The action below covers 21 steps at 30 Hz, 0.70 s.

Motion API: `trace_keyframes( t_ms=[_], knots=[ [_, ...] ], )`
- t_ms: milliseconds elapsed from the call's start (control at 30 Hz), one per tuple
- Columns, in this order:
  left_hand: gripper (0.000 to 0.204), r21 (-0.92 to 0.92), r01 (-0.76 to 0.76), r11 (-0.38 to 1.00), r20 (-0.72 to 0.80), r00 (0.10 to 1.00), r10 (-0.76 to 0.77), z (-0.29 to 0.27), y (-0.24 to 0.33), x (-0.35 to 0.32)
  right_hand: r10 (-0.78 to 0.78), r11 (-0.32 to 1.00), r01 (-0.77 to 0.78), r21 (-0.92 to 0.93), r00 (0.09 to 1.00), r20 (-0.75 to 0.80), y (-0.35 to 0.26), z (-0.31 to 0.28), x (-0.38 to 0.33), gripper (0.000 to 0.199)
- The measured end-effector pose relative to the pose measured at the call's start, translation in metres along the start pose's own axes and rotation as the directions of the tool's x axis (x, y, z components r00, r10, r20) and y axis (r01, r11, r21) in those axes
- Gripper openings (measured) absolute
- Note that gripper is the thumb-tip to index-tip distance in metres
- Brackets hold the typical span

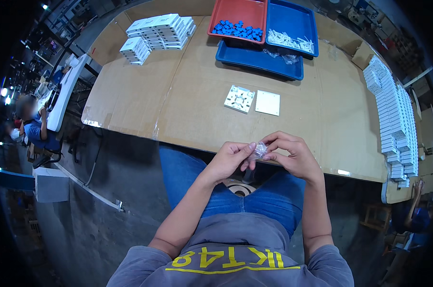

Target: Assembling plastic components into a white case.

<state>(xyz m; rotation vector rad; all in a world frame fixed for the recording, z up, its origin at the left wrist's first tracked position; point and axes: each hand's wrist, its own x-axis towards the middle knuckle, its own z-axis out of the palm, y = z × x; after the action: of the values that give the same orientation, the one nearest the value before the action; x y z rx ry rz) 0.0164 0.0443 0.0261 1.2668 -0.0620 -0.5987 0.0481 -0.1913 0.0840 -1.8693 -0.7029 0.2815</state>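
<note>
Just past the table's near edge, above my lap, both hands meet on a small clear plastic bag (260,150) with something pale inside that I cannot make out. My left hand (231,160) pinches the bag between thumb and fingers. From the other side, my right hand (293,152) grips it with curled fingers. On the table beyond my hands lie two square white plastic pieces side by side. The left piece (239,99) has slots and raised parts facing up; the right piece (267,103) is a flat plate with small corner holes.
A red tray (237,16) of blue parts and a blue tray (293,21) of white pieces overlap a lower blue tray (259,62). White units are stacked at the far left (159,32) and along the right edge (393,119). A person (37,124) sits at another table.
</note>
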Motion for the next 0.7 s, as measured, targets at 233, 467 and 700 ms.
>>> trace_keyframes(
  t_ms=[233, 467, 700],
  knots=[
    [0.034, 0.145, -0.102, 0.984, -0.145, 0.982, 0.123, 0.015, 0.008, -0.007, -0.008, 1.000, 0.008, 0.000, 0.999, -0.035, 0.008, 0.005, -0.003, 0.013],
    [0.020, 0.305, -0.192, 0.933, -0.183, 0.949, 0.255, 0.008, -0.003, -0.003, 0.066, 0.980, -0.049, 0.194, 0.994, -0.084, 0.018, 0.017, -0.008, 0.015],
    [0.029, 0.374, -0.090, 0.923, -0.176, 0.970, 0.166, 0.003, 0.013, -0.012, 0.213, 0.881, -0.143, 0.451, 0.971, -0.106, 0.023, 0.020, -0.012, 0.019]
  ],
)
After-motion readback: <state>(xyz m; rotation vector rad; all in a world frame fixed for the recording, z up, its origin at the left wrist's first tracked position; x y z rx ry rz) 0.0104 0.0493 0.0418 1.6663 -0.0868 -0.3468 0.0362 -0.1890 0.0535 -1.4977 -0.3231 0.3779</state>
